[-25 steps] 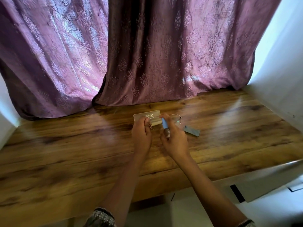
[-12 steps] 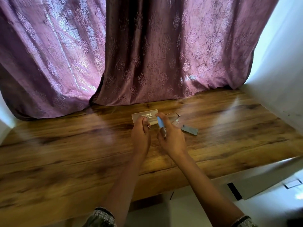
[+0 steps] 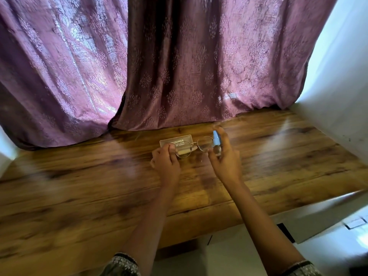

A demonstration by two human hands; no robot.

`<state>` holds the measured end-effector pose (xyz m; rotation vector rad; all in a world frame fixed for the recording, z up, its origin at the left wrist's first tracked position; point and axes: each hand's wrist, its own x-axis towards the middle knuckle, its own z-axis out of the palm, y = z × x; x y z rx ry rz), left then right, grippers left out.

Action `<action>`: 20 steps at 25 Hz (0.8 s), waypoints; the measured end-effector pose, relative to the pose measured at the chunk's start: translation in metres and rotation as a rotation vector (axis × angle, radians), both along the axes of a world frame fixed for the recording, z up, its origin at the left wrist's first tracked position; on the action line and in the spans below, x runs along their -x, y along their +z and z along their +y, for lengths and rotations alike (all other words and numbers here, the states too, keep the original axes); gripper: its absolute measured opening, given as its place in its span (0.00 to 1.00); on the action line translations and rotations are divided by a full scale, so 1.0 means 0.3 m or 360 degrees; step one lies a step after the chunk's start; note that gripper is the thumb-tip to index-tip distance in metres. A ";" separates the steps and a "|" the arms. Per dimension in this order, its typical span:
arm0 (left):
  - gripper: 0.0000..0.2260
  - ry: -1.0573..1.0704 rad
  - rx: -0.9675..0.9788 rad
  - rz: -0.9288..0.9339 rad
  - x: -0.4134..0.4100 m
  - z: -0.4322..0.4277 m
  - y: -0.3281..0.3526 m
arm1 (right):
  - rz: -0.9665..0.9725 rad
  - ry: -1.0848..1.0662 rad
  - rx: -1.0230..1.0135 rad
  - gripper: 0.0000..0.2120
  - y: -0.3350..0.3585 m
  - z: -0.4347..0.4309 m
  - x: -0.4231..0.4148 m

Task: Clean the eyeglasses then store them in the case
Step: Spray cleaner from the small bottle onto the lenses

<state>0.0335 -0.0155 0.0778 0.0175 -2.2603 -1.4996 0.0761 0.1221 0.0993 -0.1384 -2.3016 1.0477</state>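
— What's the setting?

— A wooden table (image 3: pixel 79 196) fills the lower frame, with mauve patterned curtains (image 3: pixel 179 66) hanging behind it across the top and a white wall (image 3: pixel 338 86) at the right.

— What has changed from half a second ago?

— The right hand (image 3: pixel 226 163) has swung out to the right of centre, so both lenses of the eyeglasses (image 3: pixel 194 147) now show; before, the hands were bunched together over them. The grey cloth seen earlier to the right is now hidden behind that hand.

— Where do the glasses sit against the fingers?

— The left hand (image 3: pixel 166 164) has its fingers pinched on the left rim, holding the frame just above the table at centre. The right hand's fingers are wrapped round a small blue spray bottle (image 3: pixel 216 141), touching or just beside the right lens; blur makes that unclear.

— And the case?

— The pale eyeglass case (image 3: pixel 176 141) lies on the table just behind the glasses. Whether it stands open, or holds anything, I cannot tell.
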 end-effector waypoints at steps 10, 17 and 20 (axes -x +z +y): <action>0.12 -0.0306 -0.0232 0.0048 -0.003 -0.005 -0.024 | -0.0112 -0.0025 -0.0134 0.29 -0.007 0.008 0.005; 0.13 -0.0274 -0.0216 0.0032 0.004 -0.001 -0.017 | -0.0114 0.0040 -0.0109 0.29 -0.012 0.019 0.012; 0.12 -0.0276 -0.0209 0.0026 0.009 0.000 -0.020 | -0.0170 0.0019 -0.0132 0.27 -0.028 0.016 0.010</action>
